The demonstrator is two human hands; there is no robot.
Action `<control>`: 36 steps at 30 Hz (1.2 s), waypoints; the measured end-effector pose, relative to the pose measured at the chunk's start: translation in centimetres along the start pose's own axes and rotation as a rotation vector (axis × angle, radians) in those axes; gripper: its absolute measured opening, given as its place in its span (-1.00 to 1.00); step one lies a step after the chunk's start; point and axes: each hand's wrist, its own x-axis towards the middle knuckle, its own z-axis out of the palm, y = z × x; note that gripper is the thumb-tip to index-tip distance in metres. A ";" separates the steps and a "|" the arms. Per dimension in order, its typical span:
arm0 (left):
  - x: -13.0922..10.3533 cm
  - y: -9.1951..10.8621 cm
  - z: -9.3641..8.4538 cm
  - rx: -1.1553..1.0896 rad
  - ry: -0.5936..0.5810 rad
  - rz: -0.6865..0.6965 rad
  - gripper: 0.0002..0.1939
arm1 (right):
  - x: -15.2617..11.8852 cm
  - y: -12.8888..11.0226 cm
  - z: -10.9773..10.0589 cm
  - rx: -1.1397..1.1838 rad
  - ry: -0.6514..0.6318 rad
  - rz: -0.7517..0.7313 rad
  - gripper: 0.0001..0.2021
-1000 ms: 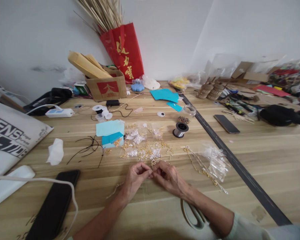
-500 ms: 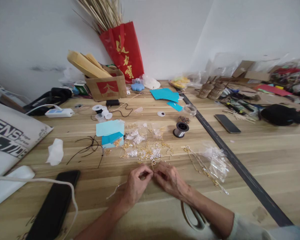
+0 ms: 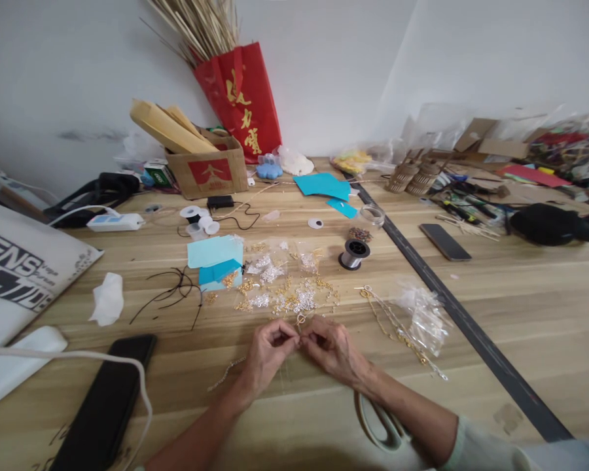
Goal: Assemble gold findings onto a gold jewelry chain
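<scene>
My left hand (image 3: 271,355) and my right hand (image 3: 330,348) meet over the table, thumbs and fingers pinched together almost tip to tip. A small gold ring-shaped piece (image 3: 300,319) shows just beyond the fingertips; what the pinches hold is too small to make out. A thin silver chain (image 3: 224,376) lies left of my left hand. Just beyond the hands are spread silver beads (image 3: 304,297) and gold beads (image 3: 246,286). Gold and silver chains (image 3: 396,327) lie right of my right hand, beside clear plastic bags (image 3: 426,320).
A wire spool (image 3: 354,255) and a glass jar (image 3: 372,219) stand beyond the beads. Blue sheets (image 3: 216,252) and black cords (image 3: 177,291) lie left. A black phone (image 3: 105,399) is at the near left, another phone (image 3: 445,241) at the right. A dark strip (image 3: 451,304) crosses the table.
The view has shifted very slightly. Both hands stay pinched together in nearly the same place, with only slight finger movement.
</scene>
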 end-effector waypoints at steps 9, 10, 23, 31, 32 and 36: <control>0.1 -0.2 -0.1 -0.073 -0.007 -0.034 -0.92 | 0.2 -0.2 0.0 0.053 0.023 -0.001 -0.86; 0.1 -0.2 -0.1 -0.074 -0.008 -0.034 -0.92 | 0.2 -0.1 0.0 0.061 0.030 0.001 -0.86; 0.1 0.0 -0.1 -0.082 -0.013 -0.058 -0.93 | 0.0 0.2 -0.1 0.168 -0.017 0.106 -0.87; 0.1 0.3 -0.1 -0.073 -0.014 -0.080 -0.92 | -0.1 0.7 0.0 0.238 -0.026 0.146 -0.89; 0.1 0.4 -0.1 -0.071 -0.013 -0.081 -0.92 | 0.0 0.6 -0.1 0.246 -0.031 0.147 -0.89; 0.1 0.4 0.0 -0.075 -0.012 -0.121 -0.91 | 0.0 0.4 -0.2 0.268 -0.050 0.174 -0.87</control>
